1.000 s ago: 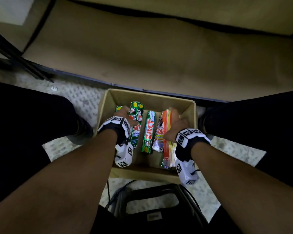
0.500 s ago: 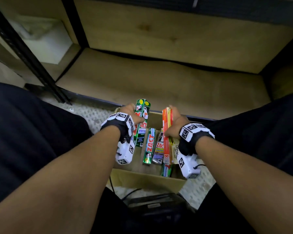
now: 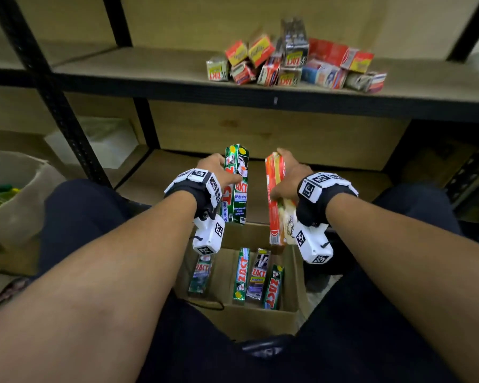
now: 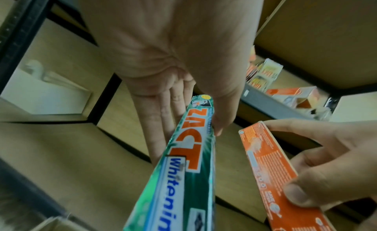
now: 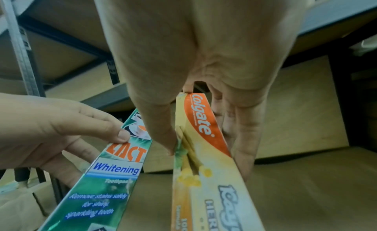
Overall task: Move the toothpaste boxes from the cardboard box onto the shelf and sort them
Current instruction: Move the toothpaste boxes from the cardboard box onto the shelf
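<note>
My left hand (image 3: pixel 219 170) grips green Zact Whitening boxes (image 3: pixel 237 183) between thumb and fingers, lifted above the cardboard box (image 3: pixel 260 322). In the left wrist view the green box (image 4: pixel 189 162) runs along the palm under the thumb. My right hand (image 3: pixel 288 178) holds a red and cream Colgate bundle (image 3: pixel 275 205) at the same height; the right wrist view shows the Colgate box (image 5: pixel 204 137) pinched between thumb and fingers. Several Zact boxes (image 3: pixel 242 275) still lie on the bottom of the cardboard box. A heap of toothpaste boxes (image 3: pixel 293 64) sits on the shelf (image 3: pixel 122 67) above.
Black metal uprights (image 3: pixel 56 100) frame the shelving at left and right. The lower shelf board (image 3: pixel 260 186) lies straight ahead behind the hands. A sack (image 3: pixel 9 194) stands at the left. My dark-trousered knees flank the cardboard box.
Both hands have lifted their boxes out of the cardboard box and risen in front of the lower shelf. The view has tilted up, bringing the upper shelf with its heap into sight.
</note>
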The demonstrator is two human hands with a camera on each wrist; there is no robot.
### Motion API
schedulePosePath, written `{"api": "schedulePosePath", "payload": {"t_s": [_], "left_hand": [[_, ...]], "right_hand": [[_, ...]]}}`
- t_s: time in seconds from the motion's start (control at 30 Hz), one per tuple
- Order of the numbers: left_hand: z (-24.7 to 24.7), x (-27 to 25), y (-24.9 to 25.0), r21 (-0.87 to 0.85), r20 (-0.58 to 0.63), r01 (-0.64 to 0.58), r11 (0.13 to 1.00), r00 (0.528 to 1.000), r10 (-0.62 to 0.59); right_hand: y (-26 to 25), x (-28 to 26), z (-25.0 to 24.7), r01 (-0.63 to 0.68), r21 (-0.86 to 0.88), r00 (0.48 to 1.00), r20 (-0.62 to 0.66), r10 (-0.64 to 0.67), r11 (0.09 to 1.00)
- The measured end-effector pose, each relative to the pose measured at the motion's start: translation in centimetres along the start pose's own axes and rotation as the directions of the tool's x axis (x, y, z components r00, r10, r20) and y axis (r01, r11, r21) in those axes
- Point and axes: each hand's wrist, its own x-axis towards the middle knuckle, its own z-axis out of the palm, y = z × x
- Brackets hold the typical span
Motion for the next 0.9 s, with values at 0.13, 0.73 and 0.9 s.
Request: {"api": "schedulePosePath", "payload": {"t_s": [0.13, 0.73, 0.9], "left_hand": [[-3.0, -1.5, 3.9, -0.012, -0.042, -0.075, 0.997, 0.996, 0.075], [-15.0, 4.4, 21.1, 0.251, -0.243, -0.313, 0.916, 0.896, 0.373], [-14.7, 10.3, 23.8, 0.236, -0.225, -0.302, 0.924, 0.907, 0.355]], "right_hand": [[-2.1, -2.1, -4.7, 0.067, -0.034, 0.994, -0.081, -0.069, 0.997], [-9.9, 1.5, -22.4, 0.196, -0.220, 0.891, -0.367, -0.267, 0.956], [-10.6, 7.1, -25.9, 0.175, -0.246, 0.886, -0.383, -0.262, 0.953]]}}
